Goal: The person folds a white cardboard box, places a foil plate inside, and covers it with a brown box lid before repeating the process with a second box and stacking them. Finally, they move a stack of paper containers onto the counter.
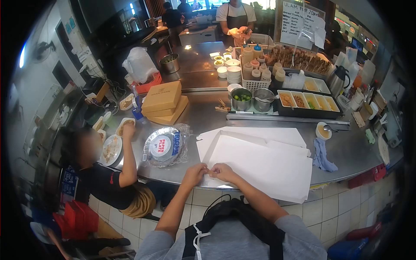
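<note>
A white cardboard box (260, 167), partly folded, lies on the steel counter and its near side overhangs the front edge. At its near left corner my left hand (196, 174) is closed, fingers pinching the cardboard edge. Close beside it, my right hand (222, 172) is also closed on the same corner. The exact flap between the fingertips is hidden. Just left of my hands sits a plastic-wrapped pack of paper plates (161, 146).
Brown boxes (161, 96) are stacked behind the plates. At the back stand metal pots (241, 105), sauce bottles (255, 71) and a black topping tray (307, 112). A blue cloth (321, 155) lies right, near a cup (323, 131). A person (117, 173) eats at left; another stands across.
</note>
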Demonstrator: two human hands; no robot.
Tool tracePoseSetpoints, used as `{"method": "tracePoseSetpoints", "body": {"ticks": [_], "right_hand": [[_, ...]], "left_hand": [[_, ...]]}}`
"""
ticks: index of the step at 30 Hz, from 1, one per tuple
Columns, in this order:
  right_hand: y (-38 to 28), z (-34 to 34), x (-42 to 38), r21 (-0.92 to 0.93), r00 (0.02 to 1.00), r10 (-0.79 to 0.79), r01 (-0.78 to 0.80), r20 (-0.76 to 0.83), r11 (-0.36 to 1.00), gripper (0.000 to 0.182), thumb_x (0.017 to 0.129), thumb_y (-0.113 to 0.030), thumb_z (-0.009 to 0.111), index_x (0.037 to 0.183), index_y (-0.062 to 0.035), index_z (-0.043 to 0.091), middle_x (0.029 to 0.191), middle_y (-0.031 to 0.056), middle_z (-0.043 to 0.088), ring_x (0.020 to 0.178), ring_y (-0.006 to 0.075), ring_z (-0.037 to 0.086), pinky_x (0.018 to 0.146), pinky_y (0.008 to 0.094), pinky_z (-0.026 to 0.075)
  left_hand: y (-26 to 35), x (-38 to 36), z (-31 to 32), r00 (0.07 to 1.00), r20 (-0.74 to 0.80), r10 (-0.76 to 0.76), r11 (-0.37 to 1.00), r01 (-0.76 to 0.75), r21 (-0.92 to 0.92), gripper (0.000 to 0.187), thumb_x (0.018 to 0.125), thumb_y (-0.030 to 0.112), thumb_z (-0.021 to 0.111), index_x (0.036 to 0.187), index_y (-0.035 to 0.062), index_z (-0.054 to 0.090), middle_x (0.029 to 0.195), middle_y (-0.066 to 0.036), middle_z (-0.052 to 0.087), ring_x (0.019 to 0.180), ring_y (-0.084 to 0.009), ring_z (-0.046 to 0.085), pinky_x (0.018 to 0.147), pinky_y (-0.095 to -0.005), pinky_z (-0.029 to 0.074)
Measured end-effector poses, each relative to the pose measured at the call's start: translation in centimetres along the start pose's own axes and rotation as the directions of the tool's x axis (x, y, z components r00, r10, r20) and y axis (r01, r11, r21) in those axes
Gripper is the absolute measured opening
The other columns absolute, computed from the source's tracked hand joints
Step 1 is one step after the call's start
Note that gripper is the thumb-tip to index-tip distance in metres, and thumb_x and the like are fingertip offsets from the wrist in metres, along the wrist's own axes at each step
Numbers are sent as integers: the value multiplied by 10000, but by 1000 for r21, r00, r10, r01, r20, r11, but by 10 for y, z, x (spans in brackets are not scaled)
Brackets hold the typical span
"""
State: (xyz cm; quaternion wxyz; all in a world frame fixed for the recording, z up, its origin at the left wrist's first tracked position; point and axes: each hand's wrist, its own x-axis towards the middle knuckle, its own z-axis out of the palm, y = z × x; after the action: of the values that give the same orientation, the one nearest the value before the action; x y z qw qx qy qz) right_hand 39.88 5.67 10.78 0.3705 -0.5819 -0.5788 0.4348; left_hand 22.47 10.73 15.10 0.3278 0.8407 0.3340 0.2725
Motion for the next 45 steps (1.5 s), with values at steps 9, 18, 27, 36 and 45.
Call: {"method": "tracePoseSetpoints", "body": {"ticks": [9,18,27,36,45], "right_hand": [[9,2,2,104,996,-59,65,-63,993,214,663,-167,785,727,-34,631,709,47,609,646,126,548,610,261,454],[3,-2,3,83,998,-27,32,-65,996,211,672,-179,782,664,-32,630,718,53,606,652,132,552,609,264,446],[10,0,1,211,1000,-18,17,1,977,211,645,-164,795,686,-29,637,832,61,605,755,158,571,687,266,451],[10,-7,0,157,989,-144,136,43,978,158,606,-109,784,671,-46,654,991,84,583,936,212,554,817,295,433],[11,-6,3,134,989,-147,141,34,981,102,620,-40,734,625,-47,632,974,84,594,870,187,567,767,280,439]], "left_hand": [[12,-1,-4,998,36,47,970,-54,239,47,748,43,568,786,38,595,817,-139,626,757,-344,610,646,-418,478],[14,-4,-10,978,112,176,925,-203,320,185,729,49,561,912,73,565,845,-126,617,786,-335,608,658,-411,485],[14,-3,-2,999,-19,46,977,-41,211,138,767,107,610,894,65,576,772,-131,641,748,-320,619,645,-405,482],[10,-5,-2,990,31,138,960,-142,241,149,752,111,628,892,70,599,784,-139,642,747,-320,623,646,-402,483],[6,-7,6,956,243,163,875,-254,413,275,677,99,651,942,77,577,765,-116,617,724,-328,611,656,-409,489]]}}
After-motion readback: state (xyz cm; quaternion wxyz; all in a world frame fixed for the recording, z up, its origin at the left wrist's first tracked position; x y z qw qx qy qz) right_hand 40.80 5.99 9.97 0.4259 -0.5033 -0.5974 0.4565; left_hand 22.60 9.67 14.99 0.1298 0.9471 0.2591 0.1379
